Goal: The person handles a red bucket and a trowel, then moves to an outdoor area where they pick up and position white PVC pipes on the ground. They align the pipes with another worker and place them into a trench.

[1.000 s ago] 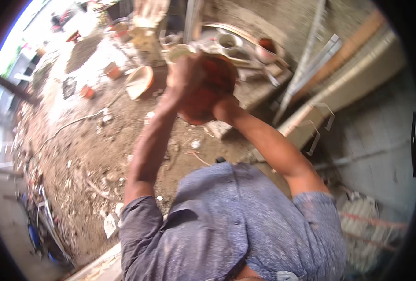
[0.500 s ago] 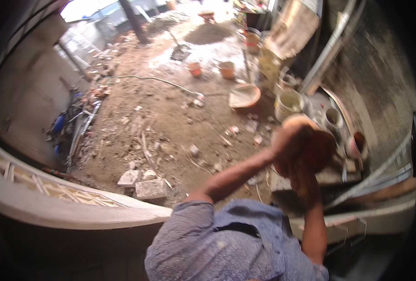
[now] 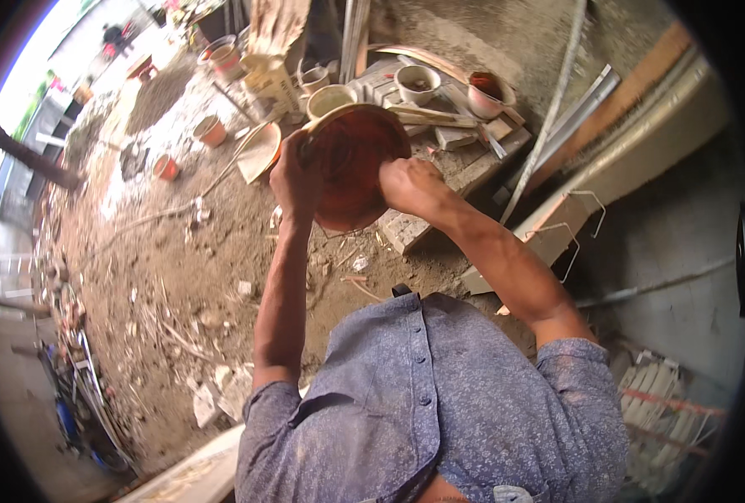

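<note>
A round reddish-brown bucket hangs between my two hands, with a pale rim curving along its top. My left hand is closed on its left side, the thumb toward the inside. On the right, my right hand has its fingers curled at the edge and grips it there. The bucket is tilted, and some of its lower side blurs against the ground. Just behind its rim stands a whitish bucket.
Beyond lies a wooden platform with a pale bucket and a reddish-lined bucket. A shovel-like pan, orange buckets and a sand heap are farther left. A ledge with bent wires runs right.
My view has turned to the right, so the buckets and platform appear farther left. The bucket in my hands now shows its reddish round face, and my hands are apart on either side.
</note>
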`<state>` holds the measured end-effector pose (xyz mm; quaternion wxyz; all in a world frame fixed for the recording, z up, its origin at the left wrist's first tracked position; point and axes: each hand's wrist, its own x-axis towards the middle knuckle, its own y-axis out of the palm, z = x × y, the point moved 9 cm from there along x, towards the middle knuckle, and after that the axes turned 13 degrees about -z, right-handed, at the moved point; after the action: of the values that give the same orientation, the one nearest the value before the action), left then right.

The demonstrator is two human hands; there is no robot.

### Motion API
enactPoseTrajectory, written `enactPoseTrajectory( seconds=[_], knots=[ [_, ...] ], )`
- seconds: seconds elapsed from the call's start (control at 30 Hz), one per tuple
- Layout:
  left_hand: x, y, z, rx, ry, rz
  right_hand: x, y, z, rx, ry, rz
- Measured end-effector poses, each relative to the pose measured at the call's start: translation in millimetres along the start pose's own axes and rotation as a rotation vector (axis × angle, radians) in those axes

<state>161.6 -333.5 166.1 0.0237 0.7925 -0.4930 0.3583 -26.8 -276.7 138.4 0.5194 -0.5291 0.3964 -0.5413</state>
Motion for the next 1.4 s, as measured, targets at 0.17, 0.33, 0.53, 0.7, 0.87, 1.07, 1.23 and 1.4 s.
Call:
enactPoseTrajectory(
  seconds=[0.17, 0.33, 0.53, 0.7, 0.87, 1.07, 1.23, 1.4],
  knots=[
    [-19, 21, -17, -0.074, -0.019, 0.056, -4, 118, -36, -0.436, -0.161, -0.149],
    [-15, 8, 2, 0.022, -0.016, 0.034, -13, 69, -6, -0.298, -0.085, 0.123],
    [-15, 6, -13, -0.040, 0.002, -0.003, -33, 59, -12, 0.046, 0.212, 0.056],
    [-17, 3, -2, -0.041, 0.006, -0.030, -38, 38, -18, 0.171, 0.210, -0.128],
    [-22, 4, -17, -0.042, 0.031, -0.043, -27, 37, -24, 0.190, 0.307, 0.002],
    [-9, 27, 10, -0.195, 0.056, -0.120, -12, 53, -37, 0.268, 0.243, -0.428],
    [-3, 49, -25, -0.209, 0.323, -0.227, 23, 78, -54, 0.085, 0.175, -0.095],
    [6, 70, -16, -0.234, 0.268, -0.286, 51, 87, -88, -0.039, 0.165, 0.012]
  ],
)
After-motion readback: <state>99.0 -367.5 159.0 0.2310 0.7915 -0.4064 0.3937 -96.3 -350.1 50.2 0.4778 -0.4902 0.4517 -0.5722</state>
